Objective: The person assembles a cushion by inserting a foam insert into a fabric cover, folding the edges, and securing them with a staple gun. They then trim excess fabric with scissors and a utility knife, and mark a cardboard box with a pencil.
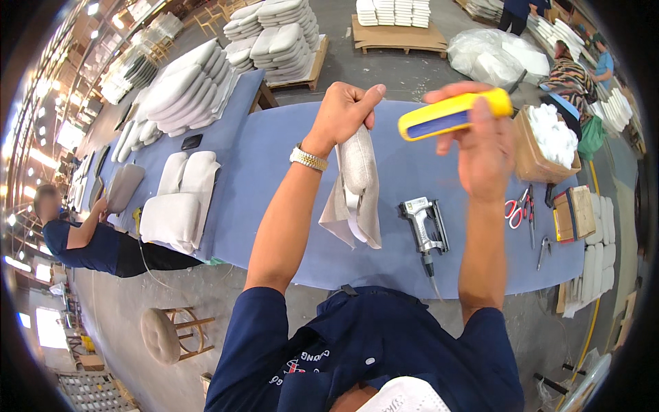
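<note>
My left hand is closed around the top end of a beige upholstered cushion, which stands on edge over the blue table. Loose fabric and a white strip hang from its lower end. On my left wrist is a metal watch. Raised to the right, my right hand is closed on a yellow-and-blue oblong object, smeared by motion, whose exact kind I cannot make out. Between my arms a silver pneumatic staple gun lies on the table with its hose toward me.
Red-handled scissors and other hand tools lie at the right, near a carton of white stuffing. A small brown box sits at the right edge. Finished cushions lie at the left, where a co-worker handles another cushion.
</note>
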Tool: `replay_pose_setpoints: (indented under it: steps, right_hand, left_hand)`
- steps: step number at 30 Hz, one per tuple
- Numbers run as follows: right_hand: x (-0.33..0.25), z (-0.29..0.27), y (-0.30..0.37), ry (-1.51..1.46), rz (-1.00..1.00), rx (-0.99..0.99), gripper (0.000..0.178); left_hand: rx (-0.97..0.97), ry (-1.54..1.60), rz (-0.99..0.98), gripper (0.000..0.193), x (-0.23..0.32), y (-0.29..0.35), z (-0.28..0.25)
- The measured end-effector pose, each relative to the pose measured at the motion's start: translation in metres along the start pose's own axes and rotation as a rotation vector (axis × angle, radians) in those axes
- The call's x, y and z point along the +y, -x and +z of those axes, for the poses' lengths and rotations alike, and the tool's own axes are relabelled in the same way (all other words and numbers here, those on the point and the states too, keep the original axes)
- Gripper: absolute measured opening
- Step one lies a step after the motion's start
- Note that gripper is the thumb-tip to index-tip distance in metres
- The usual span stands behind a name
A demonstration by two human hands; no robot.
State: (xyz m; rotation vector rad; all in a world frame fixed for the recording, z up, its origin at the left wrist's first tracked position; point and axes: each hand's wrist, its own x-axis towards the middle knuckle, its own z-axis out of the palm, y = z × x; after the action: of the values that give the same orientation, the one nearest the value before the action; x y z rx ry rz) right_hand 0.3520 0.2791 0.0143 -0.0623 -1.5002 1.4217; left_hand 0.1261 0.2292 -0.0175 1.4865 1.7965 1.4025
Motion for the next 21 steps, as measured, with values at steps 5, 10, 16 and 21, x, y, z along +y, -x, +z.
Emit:
replay_pose_setpoints:
  steps: [5,10,16,21]
  right_hand:
    - [0.006,0.001,0.020,-0.294,-0.139,0.168,0.035]
    - [0.025,0.015,0.027,0.280,-0.054,-0.246,0.021]
    - [0.024,0.011,0.031,0.014,-0.071,-0.112,0.029]
    - [0.025,0.003,0.030,-0.026,-0.109,-0.164,0.030]
  left_hand:
    - [0.039,0.032,-0.011,0.060,-0.009,-0.005,-0.006]
    - [0.074,0.065,-0.005,0.061,-0.017,-0.006,-0.007]
    - [0.075,0.087,0.009,0.061,-0.021,-0.005,-0.010]
    - [0.152,0.071,-0.007,0.061,-0.030,-0.001,-0.028]
